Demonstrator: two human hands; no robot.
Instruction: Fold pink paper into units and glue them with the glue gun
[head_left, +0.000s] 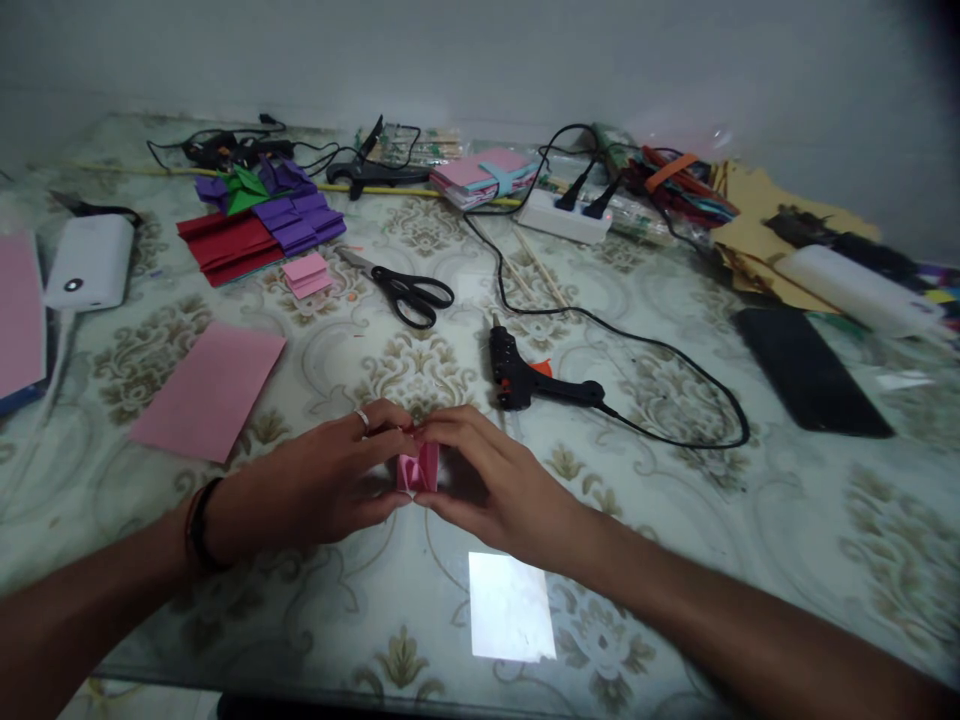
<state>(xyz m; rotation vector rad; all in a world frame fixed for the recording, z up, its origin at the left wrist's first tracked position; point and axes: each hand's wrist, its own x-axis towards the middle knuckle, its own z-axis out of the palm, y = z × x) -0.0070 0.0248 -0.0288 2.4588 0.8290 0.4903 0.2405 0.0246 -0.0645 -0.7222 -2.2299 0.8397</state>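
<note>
Between my two hands is a small piece of folded pink paper [418, 468], held just above or on the patterned table. My left hand [322, 470], with a ring and a dark wristband, pinches its left side between thumb and fingers. From the right, my right hand [495, 480] grips the other side in the same way. Fingertips hide the paper's top edge. A black glue gun [514, 370] lies just beyond my right hand, its cord trailing right. Black-handled scissors [409, 290] rest farther off, and a flat pink sheet [214, 390] lies beyond my left forearm.
Folded purple paper [300, 222], red paper [225, 245] and a small pleated pink piece [307, 275] lie at the back left. A white power strip [566, 215] stands against the clutter near the wall. On the right is a black phone [810, 370]; a white power bank [90, 260] sits left.
</note>
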